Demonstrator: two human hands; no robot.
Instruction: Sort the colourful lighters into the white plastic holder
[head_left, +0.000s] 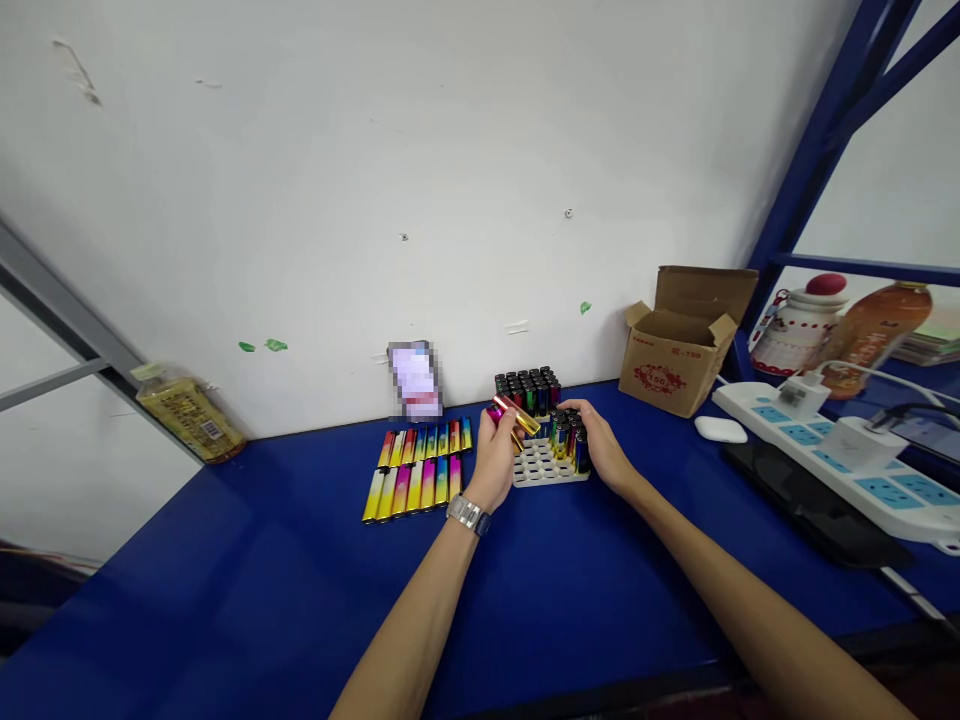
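My left hand (pixel 496 455), with a metal watch on its wrist, is closed around a few shiny lighters (pixel 519 414) in pink, red and gold. They are over the left part of a white tray (pixel 551 478) with rows of holes. Colourful lighters (pixel 568 436) stand upright in the tray's right part. My right hand (pixel 596 440) curves around the right side of these lighters, its fingertips on or close to their tops; the contact is partly hidden. Behind the tray, another block of upright lighters (pixel 528 392) stands near the wall. Two rows of lighters (pixel 412 488) lie flat on the left.
A phone (pixel 417 380) leans on the wall behind the blue table (pixel 247 580). At the left edge stands a tilted bottle (pixel 187 412). An open cardboard box (pixel 671 360), white case (pixel 720 430), black device (pixel 814 505) and power strip (pixel 840 450) occupy the right side.
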